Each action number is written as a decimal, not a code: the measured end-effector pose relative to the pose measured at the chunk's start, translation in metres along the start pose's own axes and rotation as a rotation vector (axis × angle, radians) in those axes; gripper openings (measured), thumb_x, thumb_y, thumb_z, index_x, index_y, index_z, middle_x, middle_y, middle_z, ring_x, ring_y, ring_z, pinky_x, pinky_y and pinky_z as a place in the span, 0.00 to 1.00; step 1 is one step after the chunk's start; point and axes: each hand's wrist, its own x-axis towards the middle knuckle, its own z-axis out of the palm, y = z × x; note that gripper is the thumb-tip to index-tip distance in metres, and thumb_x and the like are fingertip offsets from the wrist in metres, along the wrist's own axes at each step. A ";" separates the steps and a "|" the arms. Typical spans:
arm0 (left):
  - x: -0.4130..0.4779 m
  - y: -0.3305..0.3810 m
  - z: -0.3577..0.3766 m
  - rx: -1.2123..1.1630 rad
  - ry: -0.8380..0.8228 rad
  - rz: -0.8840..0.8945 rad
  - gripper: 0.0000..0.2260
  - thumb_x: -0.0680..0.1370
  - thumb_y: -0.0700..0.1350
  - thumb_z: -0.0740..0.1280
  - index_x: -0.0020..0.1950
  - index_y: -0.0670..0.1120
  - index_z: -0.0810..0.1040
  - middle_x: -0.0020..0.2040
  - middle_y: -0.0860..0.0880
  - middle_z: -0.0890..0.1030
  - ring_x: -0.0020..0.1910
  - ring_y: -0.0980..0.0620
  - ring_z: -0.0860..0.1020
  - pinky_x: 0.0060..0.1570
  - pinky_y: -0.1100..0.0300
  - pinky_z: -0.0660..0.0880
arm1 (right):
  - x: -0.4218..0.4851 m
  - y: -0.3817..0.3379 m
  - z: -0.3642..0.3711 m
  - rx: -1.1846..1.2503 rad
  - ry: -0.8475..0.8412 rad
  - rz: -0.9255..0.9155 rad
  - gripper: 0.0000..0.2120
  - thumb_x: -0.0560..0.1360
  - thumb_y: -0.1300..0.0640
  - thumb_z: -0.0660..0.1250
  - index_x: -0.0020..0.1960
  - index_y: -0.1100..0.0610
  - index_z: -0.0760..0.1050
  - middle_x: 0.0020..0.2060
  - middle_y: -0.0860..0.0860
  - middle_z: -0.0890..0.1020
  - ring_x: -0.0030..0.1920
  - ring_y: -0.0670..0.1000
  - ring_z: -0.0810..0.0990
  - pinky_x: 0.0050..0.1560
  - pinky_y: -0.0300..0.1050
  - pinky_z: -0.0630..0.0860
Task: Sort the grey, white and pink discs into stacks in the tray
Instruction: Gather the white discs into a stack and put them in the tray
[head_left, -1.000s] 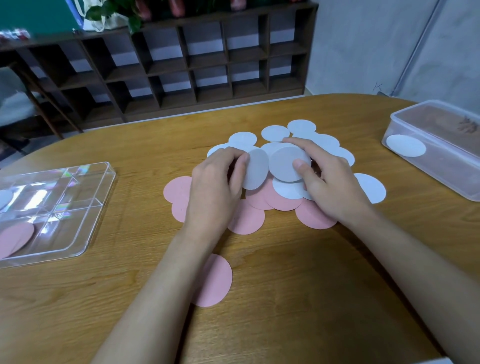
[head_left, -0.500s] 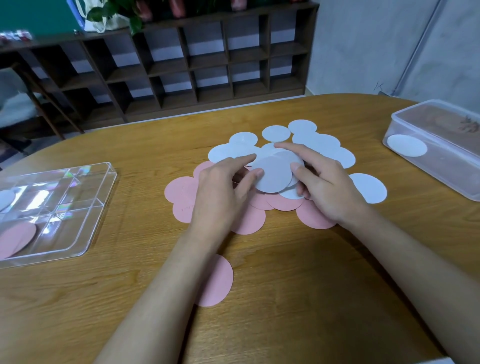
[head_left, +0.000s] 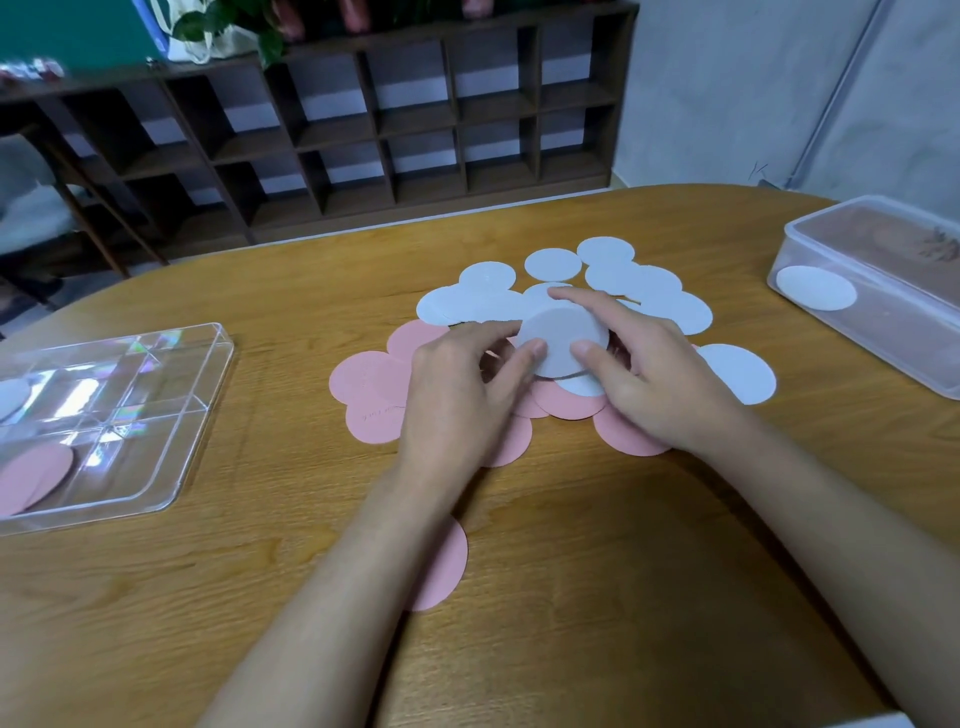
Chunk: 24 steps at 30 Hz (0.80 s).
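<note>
A pile of flat paper discs lies mid-table: pale white and grey discs (head_left: 639, 283) at the back, pink discs (head_left: 366, 382) at the front. A small stack of grey discs (head_left: 563, 340) is pinched at its edges between my left hand (head_left: 465, 387) and my right hand (head_left: 644, 376), just above the pile. One pink disc (head_left: 441, 564) lies apart under my left forearm. The clear divided tray (head_left: 156, 415) sits at the left, holding a pink disc (head_left: 34, 475) in a near compartment and a pale disc (head_left: 10, 397) at its left edge.
A lidded clear plastic box (head_left: 883, 291) stands at the right with a white disc (head_left: 815, 288) seen against its near end. Beyond the table's far edge is a dark wooden cubby shelf (head_left: 363, 130). Bare wood lies between tray and pile.
The two grey discs, held separately a second ago, have been brought together into one stack between both hands. The hands drew closer over the pile's middle.
</note>
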 end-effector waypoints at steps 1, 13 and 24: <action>0.000 0.000 0.000 0.008 -0.032 0.013 0.15 0.79 0.55 0.71 0.63 0.50 0.85 0.43 0.55 0.85 0.43 0.56 0.83 0.47 0.52 0.81 | 0.001 0.002 -0.001 -0.002 0.018 0.005 0.22 0.84 0.58 0.63 0.75 0.41 0.69 0.47 0.40 0.77 0.43 0.41 0.75 0.41 0.32 0.68; -0.011 0.000 0.009 0.287 -0.492 0.248 0.28 0.82 0.57 0.67 0.81 0.51 0.67 0.81 0.54 0.68 0.81 0.52 0.62 0.78 0.51 0.63 | 0.011 0.022 -0.015 0.022 0.281 0.149 0.19 0.82 0.57 0.63 0.70 0.41 0.72 0.52 0.58 0.82 0.46 0.53 0.78 0.51 0.53 0.77; -0.008 0.010 0.004 0.354 -0.393 0.364 0.16 0.79 0.60 0.70 0.58 0.50 0.79 0.43 0.53 0.77 0.44 0.51 0.74 0.40 0.54 0.71 | 0.009 0.014 -0.014 -0.012 0.232 0.180 0.19 0.83 0.56 0.62 0.73 0.43 0.70 0.55 0.50 0.81 0.47 0.46 0.78 0.50 0.51 0.77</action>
